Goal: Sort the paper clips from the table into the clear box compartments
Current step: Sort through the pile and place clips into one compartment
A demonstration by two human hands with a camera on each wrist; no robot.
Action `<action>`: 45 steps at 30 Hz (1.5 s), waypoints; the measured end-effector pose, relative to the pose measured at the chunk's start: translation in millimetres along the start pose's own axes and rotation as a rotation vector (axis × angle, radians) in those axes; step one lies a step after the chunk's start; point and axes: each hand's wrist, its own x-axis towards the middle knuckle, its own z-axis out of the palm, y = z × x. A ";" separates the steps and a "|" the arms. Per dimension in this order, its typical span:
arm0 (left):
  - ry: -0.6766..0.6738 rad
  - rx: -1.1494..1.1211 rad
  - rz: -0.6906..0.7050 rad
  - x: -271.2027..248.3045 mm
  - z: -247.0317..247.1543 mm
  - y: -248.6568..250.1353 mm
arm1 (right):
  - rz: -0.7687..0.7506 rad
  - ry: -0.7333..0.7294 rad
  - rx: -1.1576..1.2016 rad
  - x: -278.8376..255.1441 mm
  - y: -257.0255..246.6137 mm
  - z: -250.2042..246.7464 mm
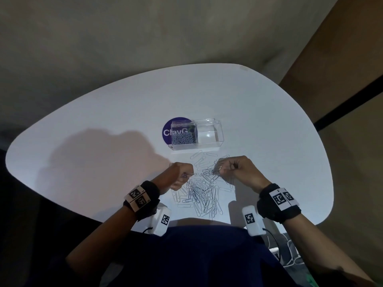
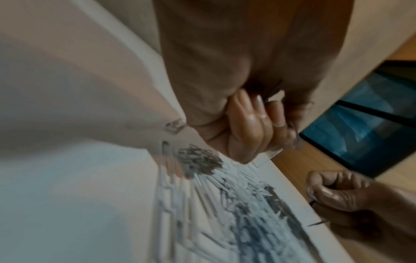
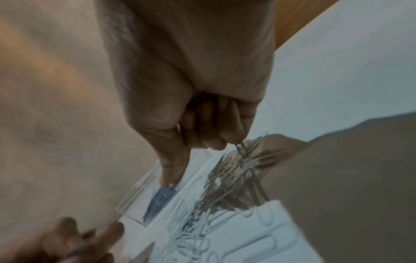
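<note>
A clear two-compartment box (image 1: 209, 147) stands mid-table; its left compartment holds grey paper clips (image 1: 183, 139), and its right one (image 1: 209, 135) looks empty. Loose white and grey clips lie in a pile (image 1: 204, 192) between my hands, blurred in the left wrist view (image 2: 236, 199). My left hand (image 1: 186, 175) is curled left of the pile and pinches a single clip (image 1: 191, 174). Right of the pile, my right hand (image 1: 222, 171) grips a bunch of clips (image 1: 216, 167) just above it. The right wrist view shows the curled fingers (image 3: 216, 140) with clips hanging (image 3: 245, 151).
The white table (image 1: 103, 131) has a rounded edge and stands by a wall. A purple round sticker (image 1: 166, 131) lies under the box's left end. Wrist cameras sit near the table's front edge. Cables lie on the floor at the lower right.
</note>
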 end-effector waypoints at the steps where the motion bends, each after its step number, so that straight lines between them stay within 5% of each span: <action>1: -0.005 -0.043 -0.009 0.5 -0.1 1.1 | 0.011 -0.006 0.037 0.0 -1.3 0.0; 15: 0.069 -0.274 0.034 6.1 -2.1 5.6 | 0.172 -0.089 0.406 3.8 -12.8 -1.6; 19: 0.148 -0.196 0.003 11.7 -4.4 -0.2 | 0.243 -0.139 0.468 7.4 -12.6 3.9; 22: 0.278 0.116 0.083 16.6 -3.9 -3.4 | 0.254 -0.080 0.529 3.6 -18.3 8.1; 27: 0.332 0.713 0.314 18.2 4.9 -10.4 | 0.133 -0.035 0.274 0.8 -17.0 13.2; 35: 0.311 1.223 0.222 24.6 28.1 2.5 | -0.006 0.137 -0.196 5.0 -11.8 20.8; 40: 0.222 1.170 0.100 27.7 25.8 7.1 | -0.044 0.177 -0.256 11.3 -18.3 19.7; 45: 0.196 1.041 0.141 21.5 14.5 2.0 | -0.093 0.115 -0.259 22.5 -42.3 17.5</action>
